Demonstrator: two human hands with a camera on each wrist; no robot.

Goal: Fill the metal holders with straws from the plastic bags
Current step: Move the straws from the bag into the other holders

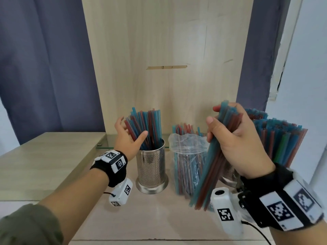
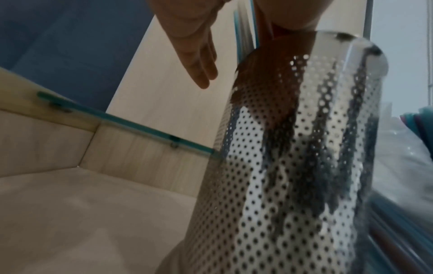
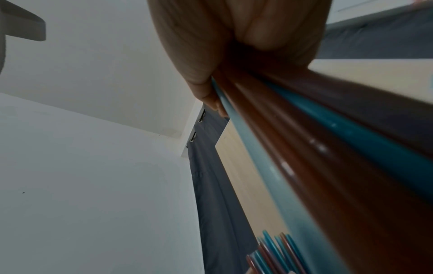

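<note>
A perforated metal holder [image 1: 151, 169] stands left of centre, partly filled with blue and red straws [image 1: 145, 128]. My left hand [image 1: 128, 137] is open beside those straws, palm against them, fingers straight [image 2: 199, 61]. The same holder [image 2: 293, 157] fills the left wrist view. My right hand [image 1: 237, 138] grips a bundle of blue and red straws [image 1: 212, 165] in the air, tilted, above a clear plastic bag [image 1: 187, 156] holding more straws. A second holder [image 1: 230, 175], packed with straws [image 1: 283, 138], stands at the right, mostly hidden behind my right hand.
The holders and bag stand on a pale wooden counter [image 1: 141, 218] in front of an upright wooden panel [image 1: 168, 59]. A glass shelf edge [image 2: 128, 124] runs behind the left holder. A blue curtain [image 1: 44, 68] hangs at the left, a white wall at the right.
</note>
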